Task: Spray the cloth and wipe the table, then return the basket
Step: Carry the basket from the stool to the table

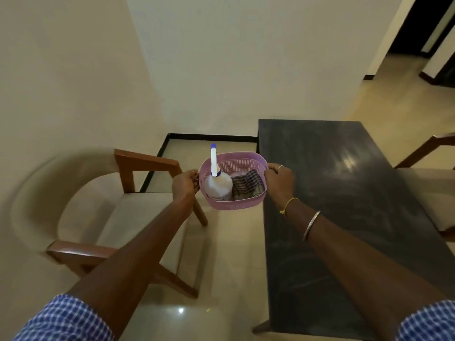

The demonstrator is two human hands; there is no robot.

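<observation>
A pink perforated basket (236,205) hangs in the air just left of the dark table (344,198), over the floor. My left hand (185,185) grips its left rim and my right hand (279,179) grips its right rim. Inside the basket stands a white spray bottle (218,187) with a blue-tipped nozzle, and beside it lies a folded dark checked cloth (247,184).
A wooden armchair (128,217) with beige cushions stands at the left, close to the basket. Another chair (428,183) sits at the table's right side. A cream wall rises behind, and an open passage lies at the far right.
</observation>
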